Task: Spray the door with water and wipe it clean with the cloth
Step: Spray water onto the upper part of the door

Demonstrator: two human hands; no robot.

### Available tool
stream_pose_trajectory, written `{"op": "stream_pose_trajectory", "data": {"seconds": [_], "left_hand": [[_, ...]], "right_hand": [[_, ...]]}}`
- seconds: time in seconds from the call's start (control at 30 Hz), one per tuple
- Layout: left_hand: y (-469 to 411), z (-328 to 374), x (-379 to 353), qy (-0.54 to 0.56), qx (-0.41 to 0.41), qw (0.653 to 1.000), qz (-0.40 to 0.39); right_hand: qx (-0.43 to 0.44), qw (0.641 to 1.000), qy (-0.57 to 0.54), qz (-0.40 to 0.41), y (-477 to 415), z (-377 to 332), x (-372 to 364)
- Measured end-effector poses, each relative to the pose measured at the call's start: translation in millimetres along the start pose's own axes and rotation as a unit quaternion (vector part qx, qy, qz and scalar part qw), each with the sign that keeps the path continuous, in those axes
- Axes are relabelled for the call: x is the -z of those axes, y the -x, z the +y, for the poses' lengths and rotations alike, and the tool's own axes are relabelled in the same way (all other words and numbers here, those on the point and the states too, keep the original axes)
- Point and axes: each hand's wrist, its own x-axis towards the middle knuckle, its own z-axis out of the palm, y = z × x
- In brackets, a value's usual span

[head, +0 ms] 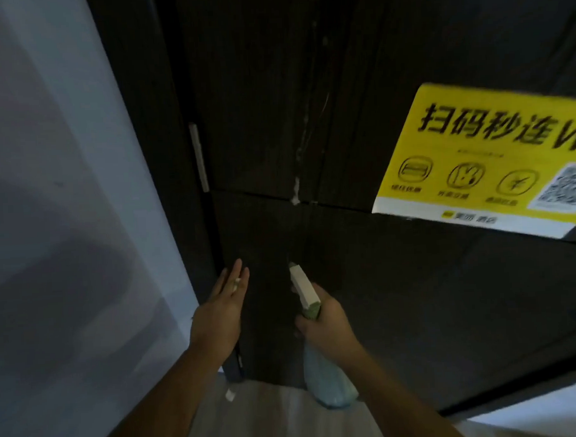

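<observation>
A dark wooden door (399,296) fills the view ahead, with a pale streak of residue (295,188) running down its middle seam. My right hand (327,325) grips a spray bottle (326,378) with a pale blue body and a white nozzle head (303,287) aimed at the lower door panel. My left hand (218,317) is stretched out flat with its fingers straight, close to the door's left edge; a small white thing shows between the fingers. No cloth is in view.
A yellow and white sticker (475,157) with a QR code is stuck on the door at upper right. A pale wall (66,228) stands on the left. A metal hinge (198,156) sits on the door's left edge. Light wood floor (272,417) lies below, with a white scrap (229,395).
</observation>
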Motion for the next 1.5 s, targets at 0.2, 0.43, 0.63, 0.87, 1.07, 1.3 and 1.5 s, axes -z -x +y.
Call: {"op": "stream_pose_trajectory", "data": {"seconds": [0.2,0.43,0.63,0.87,1.07,1.3,1.5], "left_hand": [[-2,-7,-54,-0.015,-0.028,0.996,0.078],[-13,-33,-137,-0.043,-0.066,0.976,0.202],[5,-45,-206,-0.031,-0.105,0.971,0.213],[-5,-34,-177,-0.005,-0.082,0.976,0.200],[-2,-32,-168,-0.040,-0.062,0.986,0.150],[8,-28,-173,-0.069,-0.045,0.993,0.087],[25,-15,-183,-0.056,-0.081,0.989,0.109]], "right_hand": [[0.066,0.997,-0.016,0.038,-35,47,-25],[0.037,0.998,-0.023,0.043,-32,166,-69],[0.111,0.987,-0.075,0.088,-21,202,-88],[0.227,0.963,-0.037,0.143,-10,133,-74],[0.210,0.964,-0.034,0.157,-11,119,-73],[0.073,0.992,-0.041,0.096,-12,190,-83],[0.152,0.977,-0.044,0.141,5,202,-72]]}}
